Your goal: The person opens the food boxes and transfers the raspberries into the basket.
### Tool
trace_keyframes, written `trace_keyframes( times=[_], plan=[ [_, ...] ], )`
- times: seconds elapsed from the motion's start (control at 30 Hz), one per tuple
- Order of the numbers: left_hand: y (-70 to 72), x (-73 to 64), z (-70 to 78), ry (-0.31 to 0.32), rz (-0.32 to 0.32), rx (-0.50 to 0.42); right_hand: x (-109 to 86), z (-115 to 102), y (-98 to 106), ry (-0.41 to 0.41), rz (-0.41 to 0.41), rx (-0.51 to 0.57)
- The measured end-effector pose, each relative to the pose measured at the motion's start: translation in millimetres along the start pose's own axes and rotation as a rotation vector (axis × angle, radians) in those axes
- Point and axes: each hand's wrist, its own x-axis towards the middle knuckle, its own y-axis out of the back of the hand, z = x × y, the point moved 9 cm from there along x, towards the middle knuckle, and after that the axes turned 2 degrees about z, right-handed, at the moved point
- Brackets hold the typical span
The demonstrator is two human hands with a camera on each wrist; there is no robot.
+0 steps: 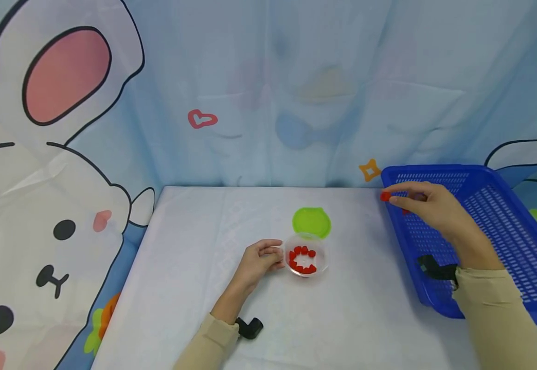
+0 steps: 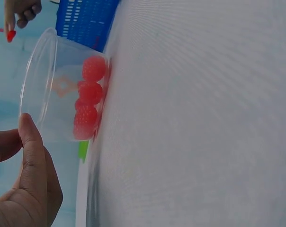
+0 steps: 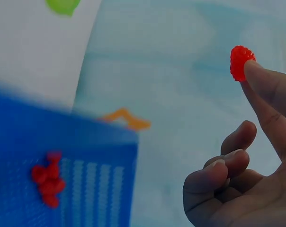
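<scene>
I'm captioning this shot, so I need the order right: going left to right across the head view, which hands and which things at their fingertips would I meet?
Left hand → clear cup → pinched red berry → right hand.

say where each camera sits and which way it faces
Head: on the head, facing forward and down at the clear cup and blue basket; left hand, right hand and sleeves show.
Left wrist: worn there, facing the cup side-on; left hand near, right hand farther.
Right wrist: worn there, facing a pinched raspberry; only right hand shows.
Head and left wrist share the cup.
</scene>
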Motion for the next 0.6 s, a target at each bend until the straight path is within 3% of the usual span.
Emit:
trace_keyframes(
  times=[0.1,0.27,0.6],
  plan=[
    [0.2,-0.3,0.4,0.001,0.002,0.007,5.8,30.0,12.2,-0.087,-0.009,0.032],
    [0.0,-0.5,1.9,0.0,0.001,0.011,19.6,71.8,22.1,-0.16,-0.003,0.045],
    [-2.2,-0.8,1.2,0.007,-0.005,0.011,42.5,161.3,18.5,-0.334,-0.053,0.009]
  ],
)
